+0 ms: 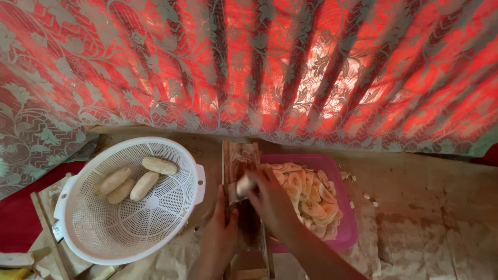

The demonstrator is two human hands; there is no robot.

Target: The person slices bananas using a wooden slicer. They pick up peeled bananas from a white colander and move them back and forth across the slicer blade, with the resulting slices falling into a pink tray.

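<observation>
A wooden slicer board (239, 158) stands tilted over a pink tray (346, 223) heaped with pale banana slices (309, 197). My right hand (272, 199) presses a peeled banana piece (244, 185) against the board. My left hand (220, 236) grips the board's left edge lower down and steadies it. A white perforated colander (93, 233) to the left holds several whole peeled bananas (143, 185).
A red and grey lace curtain (270, 67) hangs across the back, lit from behind. A few loose slices (369, 198) lie on the brown surface right of the tray. Wooden slats (49, 228) and a red cloth (18, 218) sit at the lower left.
</observation>
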